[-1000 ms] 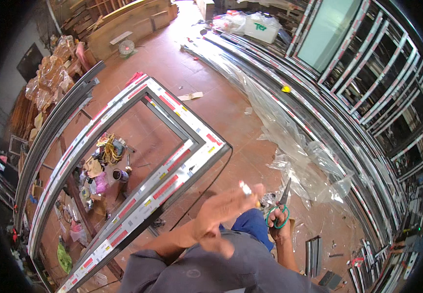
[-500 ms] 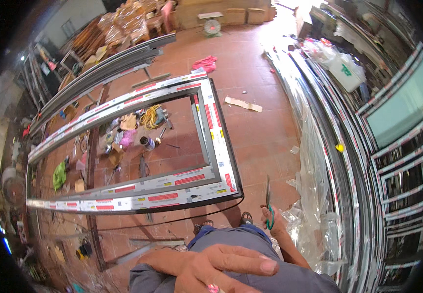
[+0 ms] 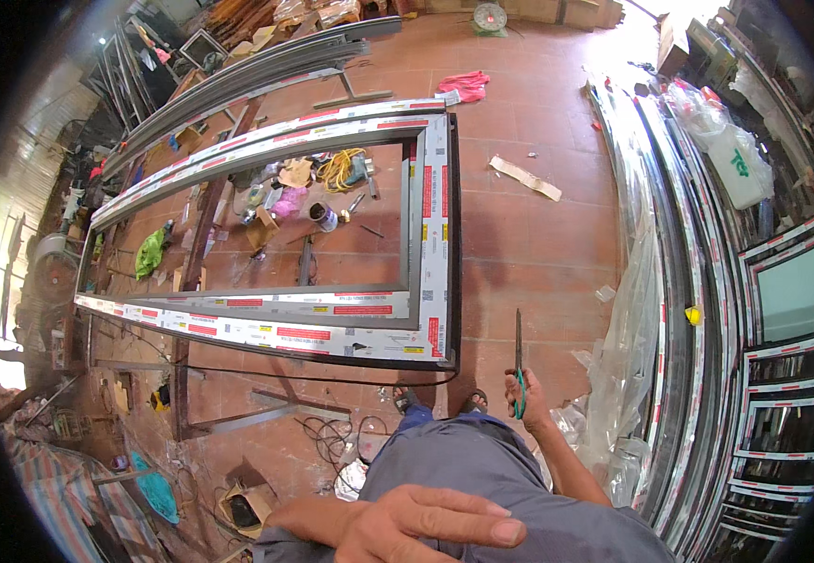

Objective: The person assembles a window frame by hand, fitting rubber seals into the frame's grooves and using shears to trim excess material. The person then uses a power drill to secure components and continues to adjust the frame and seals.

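Green-handled scissors (image 3: 519, 353) in right hand (image 3: 535, 405)

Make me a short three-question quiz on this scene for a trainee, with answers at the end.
1. Which of the person's two hands holds the green-handled scissors?
2. True or false: the coiled yellow cord shows through the opening of the large rectangular frame.
3. What colour is the crumpled cloth on the floor near the frame's far right corner? A) green B) pink C) blue

Key: 1. The right hand. 2. True. 3. B.
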`<state>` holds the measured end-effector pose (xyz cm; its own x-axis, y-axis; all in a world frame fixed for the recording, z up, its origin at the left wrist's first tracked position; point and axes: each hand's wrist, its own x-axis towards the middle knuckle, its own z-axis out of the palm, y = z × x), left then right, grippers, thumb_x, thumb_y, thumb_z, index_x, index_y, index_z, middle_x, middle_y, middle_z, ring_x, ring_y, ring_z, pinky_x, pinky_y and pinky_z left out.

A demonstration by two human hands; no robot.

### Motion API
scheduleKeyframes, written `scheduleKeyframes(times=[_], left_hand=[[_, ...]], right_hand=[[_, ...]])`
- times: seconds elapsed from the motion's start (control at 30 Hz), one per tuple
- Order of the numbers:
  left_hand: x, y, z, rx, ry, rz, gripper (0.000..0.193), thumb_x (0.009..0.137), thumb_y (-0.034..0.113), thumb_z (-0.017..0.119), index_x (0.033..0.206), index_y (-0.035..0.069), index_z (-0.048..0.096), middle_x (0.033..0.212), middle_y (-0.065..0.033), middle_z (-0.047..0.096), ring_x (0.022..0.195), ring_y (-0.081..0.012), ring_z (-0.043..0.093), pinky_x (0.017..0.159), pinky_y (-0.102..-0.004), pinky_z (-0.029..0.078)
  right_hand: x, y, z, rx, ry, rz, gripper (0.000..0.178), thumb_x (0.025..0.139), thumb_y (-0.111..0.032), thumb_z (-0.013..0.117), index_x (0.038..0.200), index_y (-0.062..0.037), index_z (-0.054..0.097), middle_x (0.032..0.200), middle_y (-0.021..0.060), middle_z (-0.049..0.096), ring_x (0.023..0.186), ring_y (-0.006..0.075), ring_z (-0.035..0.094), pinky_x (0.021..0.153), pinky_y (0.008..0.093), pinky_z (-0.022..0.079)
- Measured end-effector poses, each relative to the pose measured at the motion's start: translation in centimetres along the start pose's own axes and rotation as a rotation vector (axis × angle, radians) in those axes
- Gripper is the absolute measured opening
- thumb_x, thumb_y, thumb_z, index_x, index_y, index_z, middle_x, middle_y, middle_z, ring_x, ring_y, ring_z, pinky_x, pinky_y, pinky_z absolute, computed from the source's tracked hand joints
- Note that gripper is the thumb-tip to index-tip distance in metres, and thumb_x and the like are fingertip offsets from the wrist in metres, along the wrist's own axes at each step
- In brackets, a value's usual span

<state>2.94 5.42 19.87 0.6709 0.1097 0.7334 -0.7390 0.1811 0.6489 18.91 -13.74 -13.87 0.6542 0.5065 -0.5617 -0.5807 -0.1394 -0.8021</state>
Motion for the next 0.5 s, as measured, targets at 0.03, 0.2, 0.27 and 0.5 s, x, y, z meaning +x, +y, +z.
scheduleKeyframes(times=[0.03, 0.2, 0.27, 0.5], left_hand=[[0.3, 0.1, 0.1, 0.009, 0.004, -0.025, 0.053, 0.109, 0.054, 0.047, 0.150, 0.024, 0.061, 0.154, -0.0043, 0.060, 0.128, -0.0500, 0.062, 0.100, -0.0590, 0.054], [0.3, 0.9, -2.8, -0.001, -0.123, -0.255, 0.063, 0.105, 0.055, 0.057, 0.149, 0.010, 0.057, 0.145, -0.0158, 0.062, 0.116, -0.0472, 0.067, 0.099, -0.0604, 0.054], [-2.6, -0.5, -4.4, 0.167, -0.047, -0.440, 0.065, 0.101, 0.054, 0.065, 0.141, 0.003, 0.062, 0.134, -0.0195, 0.068, 0.112, -0.0403, 0.069, 0.098, -0.0545, 0.054], [-16.4, -13.9, -8.5, 1.085, 0.148, -0.953, 0.031, 0.096, 0.023, 0.073, 0.119, 0.002, 0.074, 0.118, -0.0187, 0.076, 0.110, -0.0315, 0.072, 0.094, -0.0390, 0.054]], right_hand=[[0.3, 0.6, 0.3, -0.008, -0.012, -0.019, 0.047, 0.099, -0.043, 0.076, 0.124, -0.0074, 0.059, 0.080, -0.0029, 0.058, 0.059, 0.0063, 0.052, 0.048, 0.0243, 0.045], [0.5, 2.0, 1.3, -0.128, -0.145, 0.074, 0.064, 0.096, -0.051, 0.076, 0.132, -0.0029, 0.053, 0.087, 0.0023, 0.060, 0.067, 0.0098, 0.056, 0.056, 0.0271, 0.048], [0.7, 3.9, 1.0, -0.160, -0.177, 0.052, 0.070, 0.094, -0.055, 0.077, 0.133, -0.0021, 0.053, 0.088, 0.0036, 0.061, 0.070, 0.0110, 0.057, 0.059, 0.0285, 0.049], [-2.4, 2.9, 1.1, -0.233, -0.241, -0.006, 0.055, 0.094, -0.046, 0.079, 0.120, -0.0016, 0.059, 0.094, 0.0060, 0.066, 0.077, 0.0114, 0.061, 0.065, 0.0279, 0.051]])
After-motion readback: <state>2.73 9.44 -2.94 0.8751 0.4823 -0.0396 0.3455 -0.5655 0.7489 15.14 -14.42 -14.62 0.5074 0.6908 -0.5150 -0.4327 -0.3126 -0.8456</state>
